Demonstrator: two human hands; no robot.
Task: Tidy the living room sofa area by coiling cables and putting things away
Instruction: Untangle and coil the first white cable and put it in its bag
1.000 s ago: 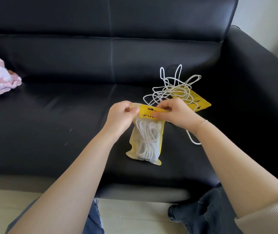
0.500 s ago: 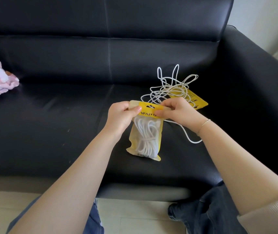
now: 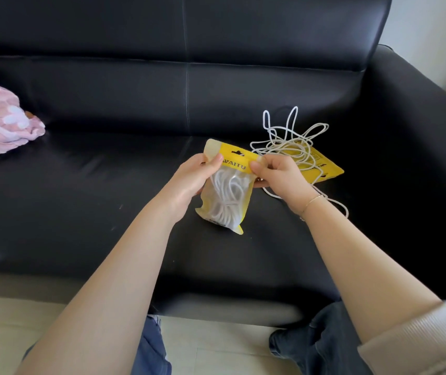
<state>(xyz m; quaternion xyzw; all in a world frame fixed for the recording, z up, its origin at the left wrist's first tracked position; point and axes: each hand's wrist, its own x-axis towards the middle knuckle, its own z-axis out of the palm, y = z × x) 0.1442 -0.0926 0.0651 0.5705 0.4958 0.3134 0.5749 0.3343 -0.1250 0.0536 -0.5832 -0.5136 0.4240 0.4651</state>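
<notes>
Yellow-topped pouch (image 3: 225, 196), seemingly coiled white cable (image 3: 227, 194) inside

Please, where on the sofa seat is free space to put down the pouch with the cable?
The widest bare patch is the seat between the pink cloth and the left hand. A strip along the front edge, under the held pouch, is also free. It is crowded at the right: the loose white cable lies over a second yellow pouch.

Single head-worn wide-angle view, looking forward and down, close over sofa (image 3: 108, 185) seat; no second view.
</notes>
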